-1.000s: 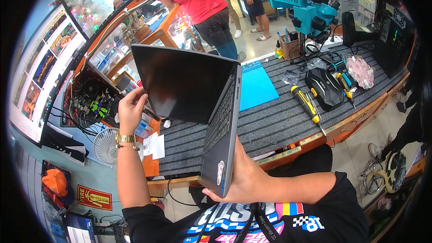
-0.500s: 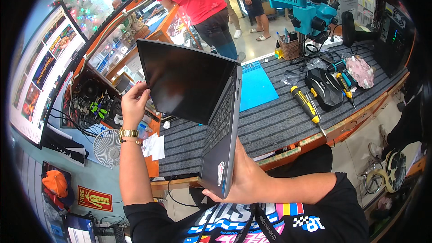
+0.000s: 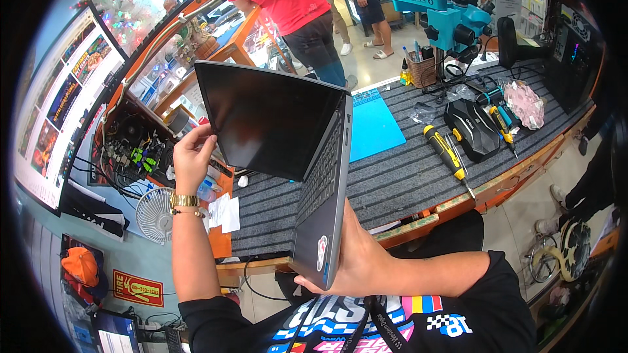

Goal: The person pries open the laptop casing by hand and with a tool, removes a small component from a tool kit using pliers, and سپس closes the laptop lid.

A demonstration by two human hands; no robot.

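Observation:
An open dark grey laptop (image 3: pixel 268 114) is held up in the air above the bench edge, tilted on its side, its screen black. My left hand (image 3: pixel 194 150) pinches the left edge of the screen lid between thumb and fingers. Under the base, near the palm rest with its small white sticker, my right hand (image 3: pixel 356 255) grips the laptop from below and behind. Most of the right fingers are hidden by the base; the thumb tip shows at the lower corner. The keyboard is seen at a steep angle.
A blue mat (image 3: pixel 376 127) lies on the ribbed grey bench (image 3: pixel 405 176). At right are a yellow-black screwdriver (image 3: pixel 445 150), a black case (image 3: pixel 472 131) and a teal microscope (image 3: pixel 451 26). A white fan (image 3: pixel 156 214) stands at left. People stand beyond the bench.
The lid's left edge has shifted slightly left, opening a little wider, and my left hand has moved with it. My right hand stays nearly still under the base.

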